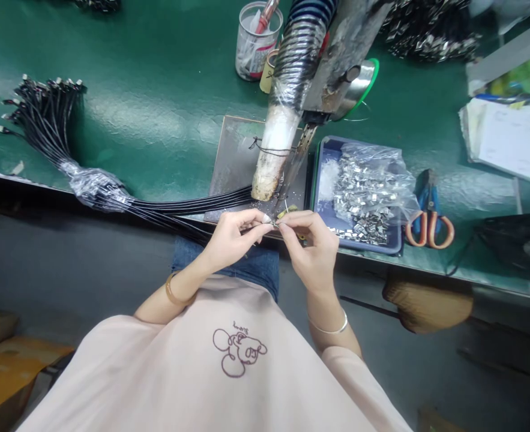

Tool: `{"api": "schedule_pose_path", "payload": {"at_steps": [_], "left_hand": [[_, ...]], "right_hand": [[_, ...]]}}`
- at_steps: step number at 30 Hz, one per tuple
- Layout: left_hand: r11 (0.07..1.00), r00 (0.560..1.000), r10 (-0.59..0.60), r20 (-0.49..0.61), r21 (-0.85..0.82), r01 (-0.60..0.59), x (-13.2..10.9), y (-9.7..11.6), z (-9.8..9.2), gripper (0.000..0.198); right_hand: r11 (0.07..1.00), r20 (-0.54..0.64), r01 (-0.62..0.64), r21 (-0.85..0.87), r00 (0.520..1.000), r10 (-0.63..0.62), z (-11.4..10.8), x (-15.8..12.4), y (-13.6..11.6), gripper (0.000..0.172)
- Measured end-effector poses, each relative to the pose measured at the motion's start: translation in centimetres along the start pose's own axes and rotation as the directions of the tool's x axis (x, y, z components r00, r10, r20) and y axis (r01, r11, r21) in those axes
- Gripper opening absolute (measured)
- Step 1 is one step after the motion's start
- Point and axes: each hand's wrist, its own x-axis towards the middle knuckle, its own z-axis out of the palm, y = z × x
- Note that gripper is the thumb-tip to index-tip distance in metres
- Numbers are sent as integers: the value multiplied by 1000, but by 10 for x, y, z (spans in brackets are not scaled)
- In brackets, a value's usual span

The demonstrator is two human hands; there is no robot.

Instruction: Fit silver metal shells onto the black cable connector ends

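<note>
Bare hands at a green bench (156, 84); clock directions are read from the meeting fingertips. Left hand (235, 237): thumb and index closed to a narrow pinch on a tiny part (275, 224), too small to identify. Right hand (313, 246): a matching pinch meets the same part from 3 o'clock. The part lies between the two sets of fingertips, at the bench's near edge, just below the nozzle (276, 144), which hangs at 12 o'clock. Black cables (55, 120) run from behind the left hand through a plastic wrap (100, 189) toward 10 o'clock, where their ends fan out. A plate (235, 150) lies at 11 o'clock. Between 2 and 3 o'clock, near the right hand, a blue tray (396, 245) contains metal shells (368, 201); orange-handled scissors (430, 231) rest beyond it at 3 o'clock.
</note>
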Motion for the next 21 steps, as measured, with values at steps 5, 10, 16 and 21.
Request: {"api": "schedule_pose_path", "payload": {"at_steps": [5, 10, 16, 21], "left_hand": [[987, 991, -87, 104, -128, 100, -1, 2, -3, 45], [982, 997, -73, 40, -172, 79, -1, -2, -2, 39], [969, 996, -86, 38, -229, 92, 1, -5, 0, 35], [976, 997, -82, -12, -201, 78, 4, -5, 3, 34]], "right_hand": [[988, -16, 143, -67, 989, -144, 2, -4, 4, 14], [998, -106, -48, -40, 993, 44, 5, -7, 1, 7], [962, -107, 157, -224, 977, -185, 8, -7, 0, 19], [954, -135, 159, -252, 971, -198, 11, -8, 0, 20]]}}
